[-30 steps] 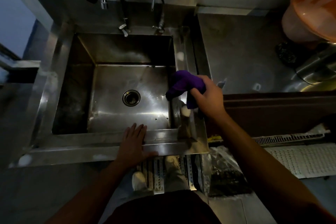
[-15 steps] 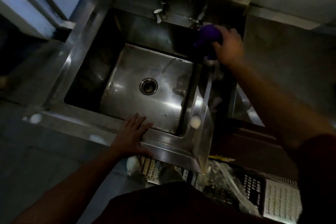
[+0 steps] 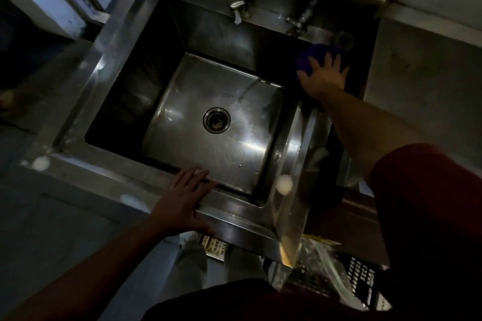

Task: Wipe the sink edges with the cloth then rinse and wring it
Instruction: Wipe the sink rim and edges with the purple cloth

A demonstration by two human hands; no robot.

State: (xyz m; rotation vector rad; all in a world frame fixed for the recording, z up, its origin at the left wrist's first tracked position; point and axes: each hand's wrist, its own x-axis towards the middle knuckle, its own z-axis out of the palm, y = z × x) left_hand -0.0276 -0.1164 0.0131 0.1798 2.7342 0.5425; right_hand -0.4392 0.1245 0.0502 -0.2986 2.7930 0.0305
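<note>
A steel sink [image 3: 104, 60] with a round drain [image 3: 216, 120] fills the middle of the view. My right hand [image 3: 323, 78] lies flat with spread fingers on a purple cloth [image 3: 307, 60], pressing it onto the far right corner of the sink's rim, just below the right tap [image 3: 305, 15]. My left hand [image 3: 182, 203] rests palm down, fingers apart, on the near rim and holds nothing. Much of the cloth is hidden under my right hand and in shadow.
A second tap with a lever [image 3: 241, 8] stands at the back centre. A grey counter [image 3: 427, 81] lies to the right of the sink. White foam spots [image 3: 284, 183] sit on the rim. Plastic wrap and printed packaging [image 3: 336, 284] lie below the sink's near right corner.
My right hand carried the cloth from the middle of the right rim up to the far right corner and now presses it flat. My left hand stayed on the near rim. The view tilted.
</note>
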